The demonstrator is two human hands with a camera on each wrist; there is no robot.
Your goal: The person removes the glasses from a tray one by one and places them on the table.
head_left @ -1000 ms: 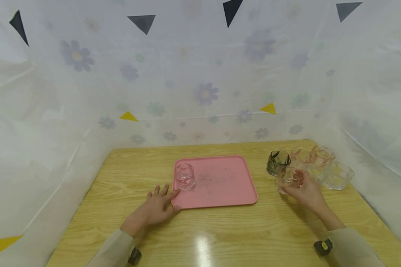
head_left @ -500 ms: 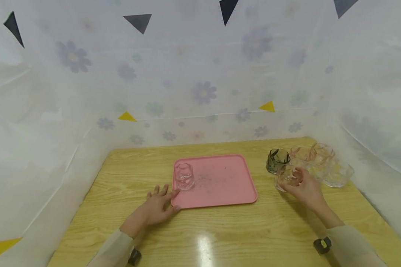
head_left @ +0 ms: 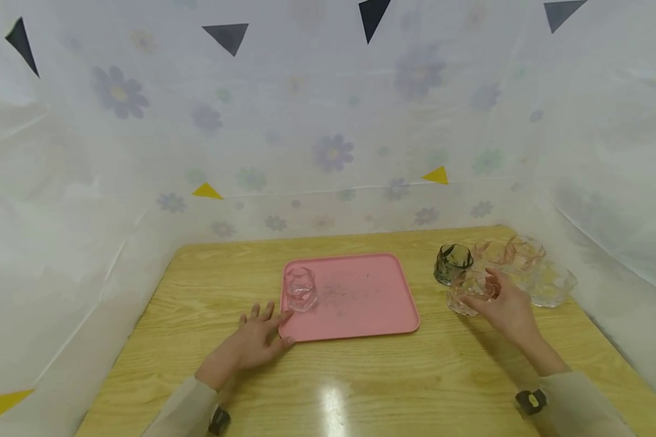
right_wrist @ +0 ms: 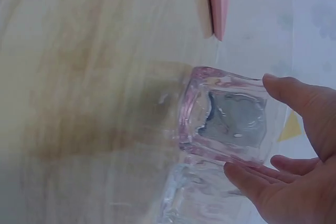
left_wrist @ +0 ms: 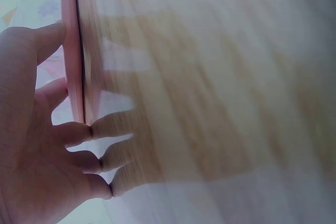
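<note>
My left hand (head_left: 257,341) rests at the left front corner of a pink tray (head_left: 361,315), its fingers straight and spread. In the left wrist view, the thumb and index fingertip touch the tray's rim (left_wrist: 73,61). A clear drinking glass (head_left: 300,291) stands on the tray's left side. To the right, my right hand (head_left: 505,309) holds a clear, faintly pink glass (head_left: 461,294) near its rim. The right wrist view shows the thumb on one side of this glass (right_wrist: 231,116) and the fingers on the other; its base is down at the wooden table.
A dark grey glass (head_left: 452,265) stands just behind the held one. Two pink glasses (head_left: 526,250) and a clear glass (head_left: 554,286) stand farther right, close together. White sheeting (head_left: 328,121) walls the wooden table (head_left: 361,376) at the back and sides.
My right hand has shifted slightly on the faintly pink glass, which stays in nearly the same spot. The left hand and the tray have not visibly moved.
</note>
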